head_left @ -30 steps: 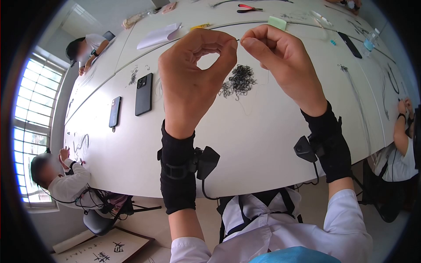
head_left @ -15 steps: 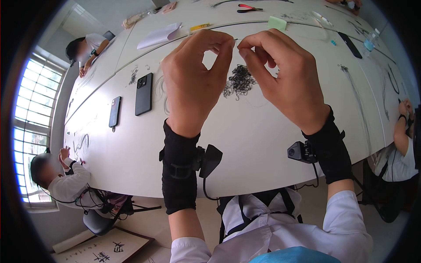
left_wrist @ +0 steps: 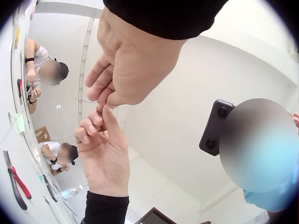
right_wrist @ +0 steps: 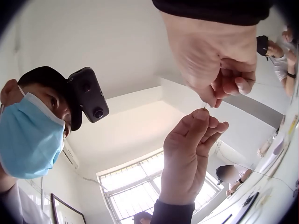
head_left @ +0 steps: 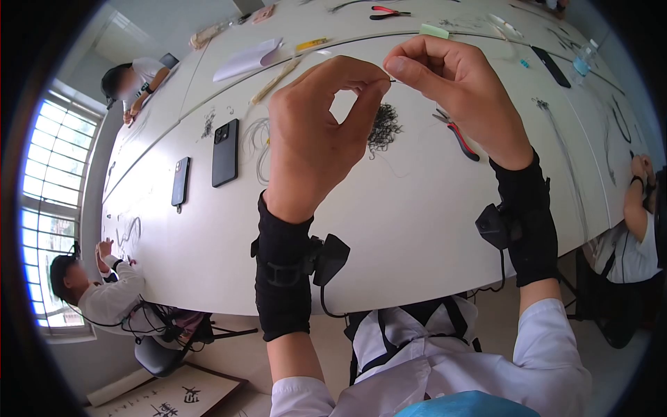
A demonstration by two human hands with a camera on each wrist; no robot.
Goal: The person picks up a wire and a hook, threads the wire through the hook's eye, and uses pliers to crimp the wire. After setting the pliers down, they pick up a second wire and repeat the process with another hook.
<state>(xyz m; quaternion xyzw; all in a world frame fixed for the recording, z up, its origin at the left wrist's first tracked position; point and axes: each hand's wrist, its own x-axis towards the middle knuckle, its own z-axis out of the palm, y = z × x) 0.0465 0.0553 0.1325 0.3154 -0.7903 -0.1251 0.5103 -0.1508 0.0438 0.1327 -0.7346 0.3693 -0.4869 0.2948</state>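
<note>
Above the table, my left hand (head_left: 313,132) pinches a small dark piece (head_left: 393,81) between thumb and forefinger. My right hand (head_left: 465,87) is just beside it, thumb and forefinger pressed together on a thin strand (right_wrist: 205,107). That strand spans the short gap between both sets of fingertips in the right wrist view. A fine dark end sticks out sideways from the left fingertips in the left wrist view. Below the hands lies a pile of small dark curled pieces (head_left: 384,128), partly hidden by the left hand.
Red-and-black pliers (head_left: 458,139) lie under my right hand, with another pair (head_left: 389,13) at the far side. Two phones (head_left: 226,153) and looped strands (head_left: 257,142) lie to the left. A white sheet (head_left: 246,59) and bottle (head_left: 585,59) stand farther off. Other people sit around the table.
My right hand has shifted up and to the right, uncovering the pliers beneath it. The left fingertips have moved slightly right and down, still pinching the small piece.
</note>
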